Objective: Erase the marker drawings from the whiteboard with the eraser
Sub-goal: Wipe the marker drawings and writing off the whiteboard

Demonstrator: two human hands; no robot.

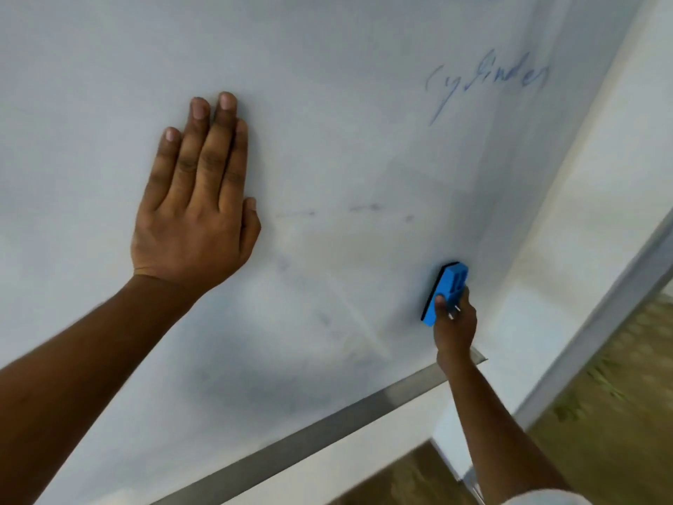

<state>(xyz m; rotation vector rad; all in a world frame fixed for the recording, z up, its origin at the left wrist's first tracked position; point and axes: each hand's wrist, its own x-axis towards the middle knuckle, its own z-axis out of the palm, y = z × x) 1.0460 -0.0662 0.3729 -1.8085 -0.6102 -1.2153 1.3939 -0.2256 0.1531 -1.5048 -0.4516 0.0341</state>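
Observation:
A whiteboard (327, 103) fills most of the view. My left hand (196, 205) lies flat on it, fingers together, pointing up, holding nothing. My right hand (453, 326) grips a blue eraser (445, 291) with a black felt face pressed to the board near its lower right corner. Faint blue handwriting (486, 80) stands at the upper right of the board. Grey smudges (364, 209) and faded streaks lie between my hands. A bit of blue line shows at the very top edge.
The board's metal bottom rail (327, 426) runs diagonally below my hands. A white wall (601, 213) lies to the right, with a grey frame strip (597, 329). Brownish floor (619, 413) shows at the lower right.

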